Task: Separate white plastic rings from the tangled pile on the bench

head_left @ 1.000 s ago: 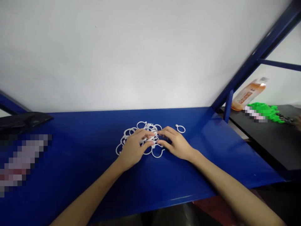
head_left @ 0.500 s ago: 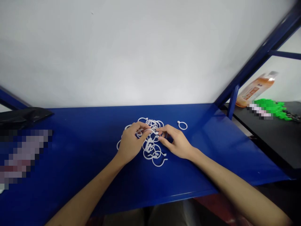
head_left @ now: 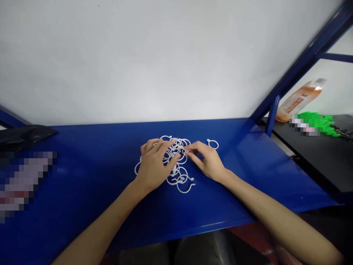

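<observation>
A heap of white plastic ring clips (head_left: 185,191) lies on the blue table (head_left: 220,206), some looped open at a small clasp. My left hand (head_left: 154,162) is over the heap's left side, thumb and fingers apart; it hides some of the rings. On the right, my right hand (head_left: 208,162) pinches the end of one white ring clip (head_left: 184,148) between thumb and forefinger. That ring's loop overlaps the others, so its outline is hard to follow. A single ring clip (head_left: 213,144) lies apart, behind my right hand.
At the left lie a black plastic bag (head_left: 33,134) and a blurred-out packet (head_left: 27,176). To the right, a black surface (head_left: 311,158) holds an orange bottle (head_left: 299,101) and bright green pieces (head_left: 317,123). A blue frame post (head_left: 298,66) rises there, and a pale wall (head_left: 165,66) stands behind.
My left thumb and fingers have spread, letting go of the ring clip they held between the hands. My right hand still pinches its end. The view has shifted slightly.
</observation>
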`<state>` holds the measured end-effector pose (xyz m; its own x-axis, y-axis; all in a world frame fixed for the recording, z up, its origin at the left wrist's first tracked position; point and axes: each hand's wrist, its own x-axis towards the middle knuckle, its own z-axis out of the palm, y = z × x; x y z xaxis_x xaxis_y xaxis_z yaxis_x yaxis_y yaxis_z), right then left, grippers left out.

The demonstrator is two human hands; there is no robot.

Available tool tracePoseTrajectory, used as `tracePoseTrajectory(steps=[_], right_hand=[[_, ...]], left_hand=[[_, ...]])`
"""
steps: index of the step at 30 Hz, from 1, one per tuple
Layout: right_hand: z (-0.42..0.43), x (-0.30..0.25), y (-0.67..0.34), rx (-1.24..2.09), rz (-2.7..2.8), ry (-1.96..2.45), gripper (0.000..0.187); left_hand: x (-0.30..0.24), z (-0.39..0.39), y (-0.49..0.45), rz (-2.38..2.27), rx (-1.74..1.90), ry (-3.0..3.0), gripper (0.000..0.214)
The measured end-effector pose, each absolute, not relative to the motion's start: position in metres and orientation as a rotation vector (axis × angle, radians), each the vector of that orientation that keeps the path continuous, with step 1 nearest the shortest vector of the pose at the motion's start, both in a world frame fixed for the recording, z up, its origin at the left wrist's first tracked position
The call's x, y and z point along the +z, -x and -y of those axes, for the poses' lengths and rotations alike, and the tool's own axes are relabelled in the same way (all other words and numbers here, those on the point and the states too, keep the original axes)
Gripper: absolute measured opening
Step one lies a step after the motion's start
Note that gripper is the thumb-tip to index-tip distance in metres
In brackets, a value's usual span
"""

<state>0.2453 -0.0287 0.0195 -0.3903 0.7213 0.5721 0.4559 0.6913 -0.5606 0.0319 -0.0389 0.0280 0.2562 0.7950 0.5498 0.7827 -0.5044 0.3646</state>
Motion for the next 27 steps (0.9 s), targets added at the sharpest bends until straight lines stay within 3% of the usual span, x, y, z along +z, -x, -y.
tracePoseTrajectory(steps=[7,18,27], right_hand=[[0.026,0.022,-0.249,0.38,2.065,0.873,0.016],[0.023,0.021,-0.251,0.393,2.086,0.904,0.009],[0.019,0.019,-0.255,0.397,2.036,1.019,0.007]], left_hand=[[0.025,0.042,-0.033,-1.475,0.857,-2.532,0.039],[0.027,0.044,-0.032,-1.526,0.914,-2.441,0.042],[0.043,0.049,-0.026,-1.228,1.083,-2.123,0.034]])
